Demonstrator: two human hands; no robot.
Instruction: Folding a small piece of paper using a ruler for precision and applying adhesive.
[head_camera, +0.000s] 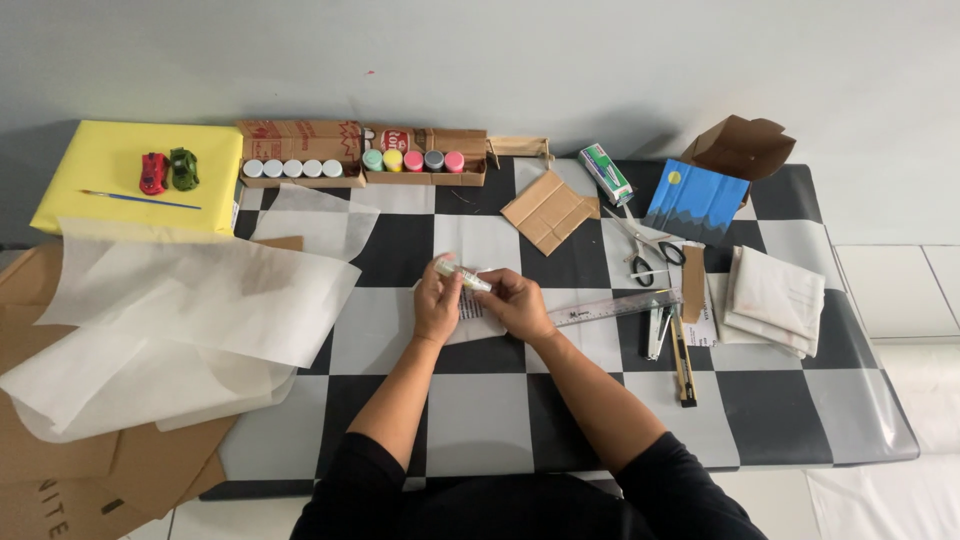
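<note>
Both my hands meet over the middle of the black-and-white checked table (480, 420). My left hand (437, 300) and my right hand (515, 303) together grip a small white tube (462, 276), held slanted above a small piece of white paper (478, 322) that lies under my hands. The tube's end by my left thumb looks capped. Whether the cap is on tight I cannot tell.
Large translucent sheets (170, 320) cover brown cardboard at the left. A yellow box (140, 175) carries two toy cars and a brush. Paint pots (350, 165) line the back. At the right lie a ruler (610, 308), scissors (645, 255), a cutter (683, 365), folded cloths (775, 300) and a blue painted card (695, 205).
</note>
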